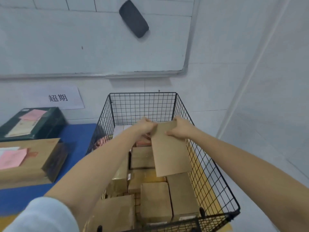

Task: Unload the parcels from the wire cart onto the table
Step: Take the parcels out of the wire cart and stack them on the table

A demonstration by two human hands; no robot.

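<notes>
Gripping the flat brown parcel by its top end, both hands sit mid-frame over the wire cart. The left hand has fingers curled round the upper-left corner. The right hand holds the upper-right edge w/ thumb on the face. So it's a two-hand hold, both closed on the parcel.

Long axis runs approx top-to-bottom in frame, leaning a bit to lower right. The held end is farthest up-frame and the free end points down-frame toward the camera, over the other parcels packed in the cart. Can't tell if its underside touches any of them.

The blue-topped table lies frame-left of the cart, so the carry prob goes leftward over the cart's left wall, w/ the left hand nearer. A brown box & dark green box sit at far left, so set-down room looks best on the blue strip beside the cart.
</notes>
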